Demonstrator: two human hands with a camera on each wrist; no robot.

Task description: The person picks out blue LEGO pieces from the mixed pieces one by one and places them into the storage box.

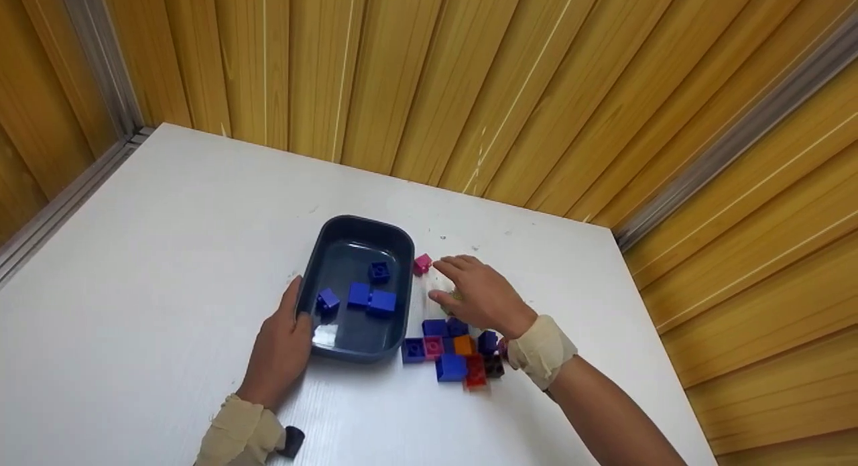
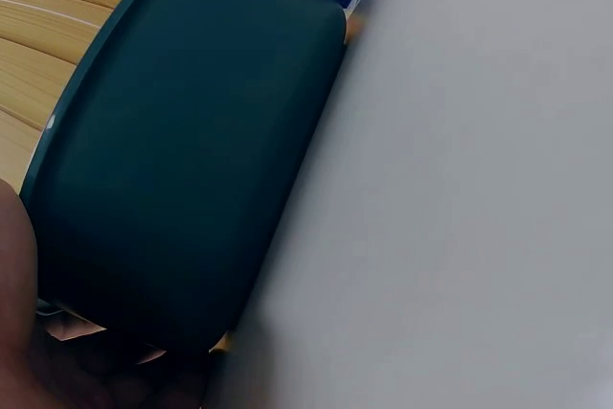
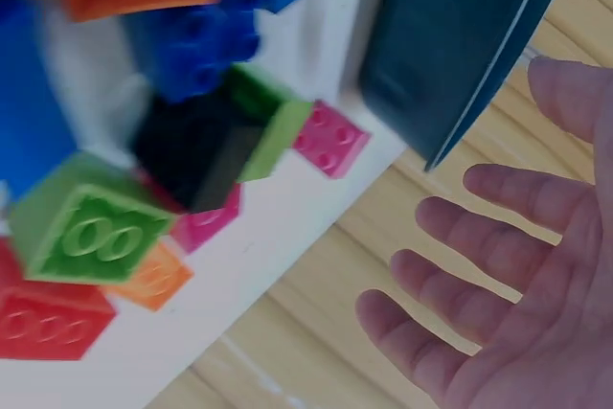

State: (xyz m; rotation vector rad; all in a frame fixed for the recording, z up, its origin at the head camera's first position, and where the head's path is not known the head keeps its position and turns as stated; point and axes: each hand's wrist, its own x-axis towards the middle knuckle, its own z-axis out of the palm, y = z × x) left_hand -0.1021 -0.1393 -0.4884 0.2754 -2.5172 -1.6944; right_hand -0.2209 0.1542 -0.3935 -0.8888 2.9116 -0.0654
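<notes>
My left hand (image 1: 276, 352) grips the near left side of a dark blue-grey tray (image 1: 410, 251), with the thumb at its rim. Several blue toy bricks (image 1: 382, 302) lie in the tray. Its outer wall fills much of the left wrist view. My right hand (image 1: 484, 293), fingers spread and nothing held, is over the table just right of the tray. Its fingertips are close to a pink brick (image 1: 421, 264) beside the tray's right wall. In the right wrist view, the palm and separated fingers (image 3: 469, 241) show plainly.
A cluster of toy bricks lies right of the tray, among them a blue brick (image 1: 451, 367), an orange brick (image 1: 463, 345) and a red brick (image 1: 475, 371). A green brick (image 3: 96, 232) shows in the right wrist view. Wood-patterned walls (image 1: 402, 77) border the white table (image 1: 167, 251).
</notes>
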